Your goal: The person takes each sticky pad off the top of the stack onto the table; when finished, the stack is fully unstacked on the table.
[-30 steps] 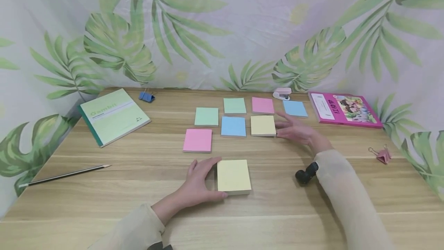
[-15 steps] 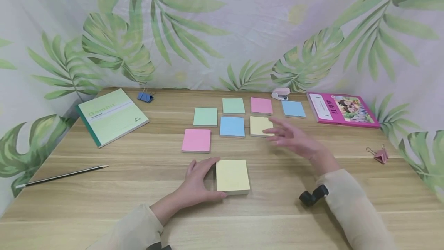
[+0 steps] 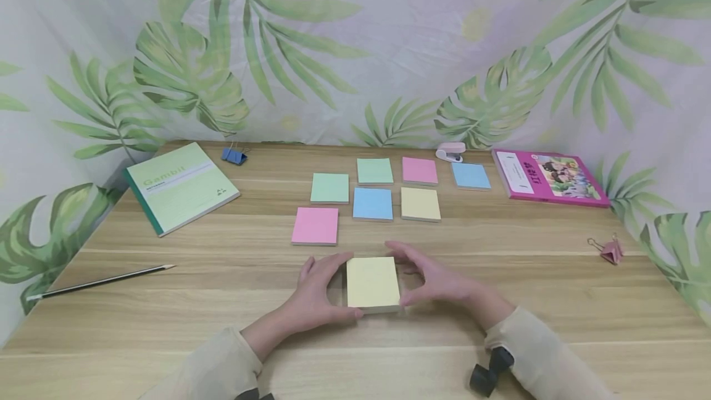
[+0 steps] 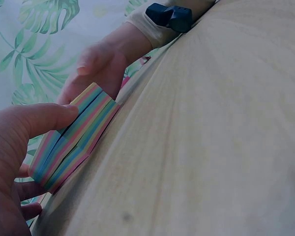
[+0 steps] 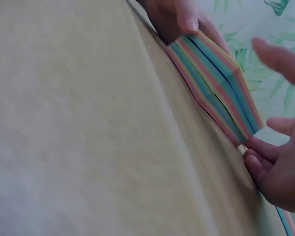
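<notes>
A thick stack of sticky notes [image 3: 373, 283], pale yellow on top, lies on the table in the head view. Its sides show pink, blue and yellow layers in the left wrist view [image 4: 71, 140]. My left hand [image 3: 313, 295] holds the stack from the left, thumb on the near side and fingers at the far left corner. From the right comes my right hand [image 3: 436, 279], thumb and fingers spread around that side. In the right wrist view its thumb stands off the stack [image 5: 219, 83], while the lower fingertips are right at its edge.
Behind lie single-colour sticky-note pads: pink [image 3: 315, 226], blue [image 3: 373, 204], yellow [image 3: 420, 204] and several others. A green notebook [image 3: 186, 187], pencil [image 3: 105, 281] and blue binder clip [image 3: 234, 155] are left. A stapler [image 3: 450, 152], pink book [image 3: 550, 176] and pink clip [image 3: 612, 250] are right.
My right hand has left the yellow pad and come nearer and leftward to the stack's right side. The yellow pad stays in its row. My left hand keeps its hold on the stack.
</notes>
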{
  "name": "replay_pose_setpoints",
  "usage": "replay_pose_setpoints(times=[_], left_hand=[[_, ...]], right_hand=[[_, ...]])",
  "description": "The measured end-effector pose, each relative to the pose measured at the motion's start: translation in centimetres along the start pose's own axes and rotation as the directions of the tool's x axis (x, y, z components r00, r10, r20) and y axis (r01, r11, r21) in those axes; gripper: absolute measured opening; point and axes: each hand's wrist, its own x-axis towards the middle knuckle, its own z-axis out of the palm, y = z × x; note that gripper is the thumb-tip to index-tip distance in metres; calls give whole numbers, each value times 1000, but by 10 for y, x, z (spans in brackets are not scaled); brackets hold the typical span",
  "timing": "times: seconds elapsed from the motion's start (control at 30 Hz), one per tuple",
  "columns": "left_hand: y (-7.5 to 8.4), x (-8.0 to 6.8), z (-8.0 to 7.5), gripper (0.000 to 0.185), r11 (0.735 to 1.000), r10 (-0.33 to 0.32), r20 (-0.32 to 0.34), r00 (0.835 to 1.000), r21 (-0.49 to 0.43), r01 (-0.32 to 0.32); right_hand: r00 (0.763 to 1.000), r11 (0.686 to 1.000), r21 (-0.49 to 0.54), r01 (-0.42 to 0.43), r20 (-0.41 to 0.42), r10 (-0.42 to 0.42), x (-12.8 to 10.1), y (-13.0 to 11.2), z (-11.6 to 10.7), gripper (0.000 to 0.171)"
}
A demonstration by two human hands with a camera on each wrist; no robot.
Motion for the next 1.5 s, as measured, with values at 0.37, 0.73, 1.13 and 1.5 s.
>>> replay_pose_setpoints(times=[0.37, 0.73, 1.13, 1.5], left_hand=[[1, -1, 0, 89, 1000, 5, -1, 1000, 4, -5], [1, 0, 0, 87, 1000, 10, 4, 1000, 26, -10], [0, 1, 0, 87, 996, -13, 44, 999, 87, 9], [-1, 1, 1, 87, 996, -14, 52, 999, 87, 9]], right_hand=[[994, 948, -310, -68, -105, 37, -3, 3, 14, 95], [998, 999, -47, 24, -57, -27, -5, 3, 6, 82], [996, 895, 438, 85, -61, -65, -27, 9, -48, 86], [975, 751, 650, 114, -218, 40, -71, 42, -142, 78]])
